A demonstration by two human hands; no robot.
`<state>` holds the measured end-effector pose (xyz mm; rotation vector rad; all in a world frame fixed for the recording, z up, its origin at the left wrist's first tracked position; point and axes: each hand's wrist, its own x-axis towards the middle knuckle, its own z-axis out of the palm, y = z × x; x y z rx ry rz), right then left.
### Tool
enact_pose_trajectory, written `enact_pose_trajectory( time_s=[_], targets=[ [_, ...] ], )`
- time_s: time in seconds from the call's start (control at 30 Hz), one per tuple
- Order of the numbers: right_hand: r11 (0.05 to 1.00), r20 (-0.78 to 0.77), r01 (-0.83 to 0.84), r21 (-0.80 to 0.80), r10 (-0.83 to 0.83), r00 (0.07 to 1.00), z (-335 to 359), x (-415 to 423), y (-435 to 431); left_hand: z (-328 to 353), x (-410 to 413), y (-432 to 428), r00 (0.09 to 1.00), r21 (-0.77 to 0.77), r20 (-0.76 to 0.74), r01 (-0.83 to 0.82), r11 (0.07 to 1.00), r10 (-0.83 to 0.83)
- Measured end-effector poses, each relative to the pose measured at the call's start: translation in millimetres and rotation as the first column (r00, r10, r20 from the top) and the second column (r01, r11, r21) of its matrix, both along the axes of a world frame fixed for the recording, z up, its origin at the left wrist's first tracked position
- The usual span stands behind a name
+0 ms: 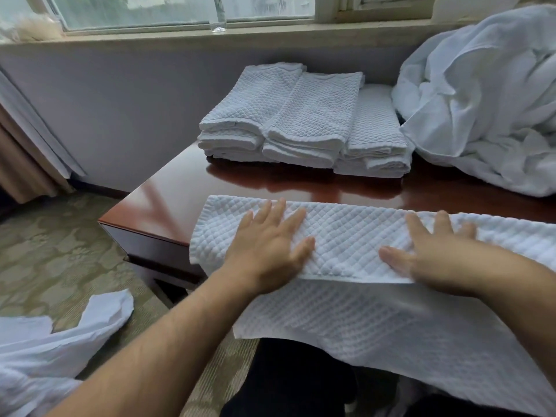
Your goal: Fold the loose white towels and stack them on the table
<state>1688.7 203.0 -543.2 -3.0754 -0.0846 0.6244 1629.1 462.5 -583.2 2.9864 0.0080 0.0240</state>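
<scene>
White waffle towel [355, 236] is spread across the lower centre of the frame, long axis running left to right along the table [168, 200] edge, near half hanging down. Left hand [267, 245] and right hand [436, 251] are pressed flat on it, fingers open, nothing gripped. Stacks [304, 121] are seen beyond, upper centre.

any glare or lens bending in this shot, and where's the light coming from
Head view: daylight comes from the window at the back; it glares in pale streaks on the glossy table near the folded towels; the wide lens bows the sill and frame edges; both forearms look stretched.
</scene>
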Motion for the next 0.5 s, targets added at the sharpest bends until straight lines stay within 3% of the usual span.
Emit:
enact_pose_trajectory(
  time_s=[0.17, 0.37, 0.5],
  targets=[
    [1.000, 0.034, 0.027, -0.004, -0.027, 0.999, -11.2, 17.9, 10.2, 1.8, 33.7, 20.2, 0.997, -0.005, -0.037, 0.065, 0.998, -0.065],
    [0.996, 0.152, -0.068, 0.065, 0.057, 0.987, -18.3, 46.2, 22.4, 6.2, 76.7, 40.8, 0.996, 0.000, -0.019, 0.083, 0.997, -0.083],
    [0.937, 0.205, -0.152, 0.315, 0.089, 0.975, -12.0, 46.0, 3.3, 10.2, 70.8, 35.2, 0.985, -0.021, 0.081, 0.158, 0.987, -0.155]
  ],
)
